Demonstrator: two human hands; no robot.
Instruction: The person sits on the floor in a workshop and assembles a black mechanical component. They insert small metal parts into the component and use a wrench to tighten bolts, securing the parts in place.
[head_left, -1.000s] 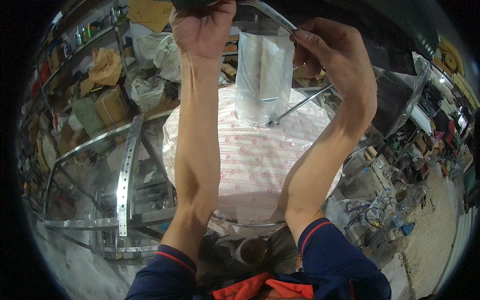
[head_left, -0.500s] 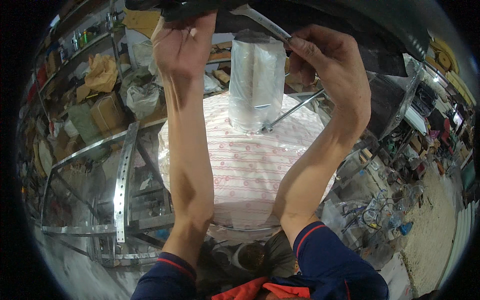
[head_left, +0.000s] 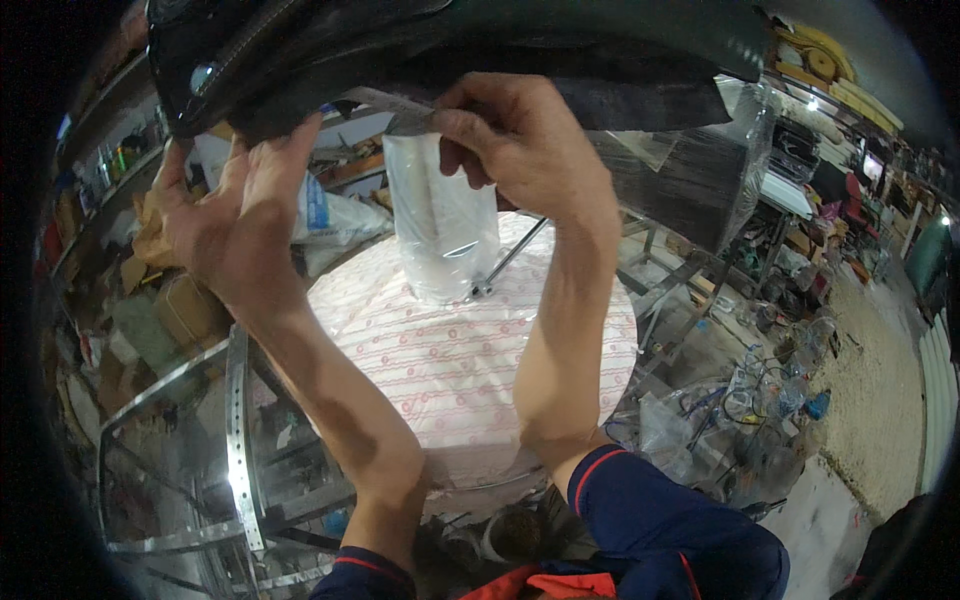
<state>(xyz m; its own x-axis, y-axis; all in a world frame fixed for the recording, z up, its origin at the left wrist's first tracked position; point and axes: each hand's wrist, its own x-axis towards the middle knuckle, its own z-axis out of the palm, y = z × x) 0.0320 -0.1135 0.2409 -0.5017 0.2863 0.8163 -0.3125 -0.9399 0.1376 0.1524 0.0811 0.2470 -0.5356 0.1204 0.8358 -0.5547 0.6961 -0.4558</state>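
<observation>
Overhead is a large black leather-like padded piece with a stitched seam and a shiny round stud. My right hand is closed around a metal wrench held just below the piece's lower edge; the wrench's far end is hard to make out against it. My left hand is raised, fingers stretched and apart, fingertips at the piece's left underside. Beneath my hands rises a column wrapped in clear plastic. It stands on a wide round base covered in white film with pink markings.
A thin metal rod slants up beside the column. On the left are a metal frame and a perforated metal strip. A plastic-wrapped dark block stands at right, with tangled cables and scraps on the floor.
My view has shifted, so the black piece fills more of the top. My left hand has moved left along its underside, fingers now visible and spread. The right hand keeps the wrench, now nearer the column.
</observation>
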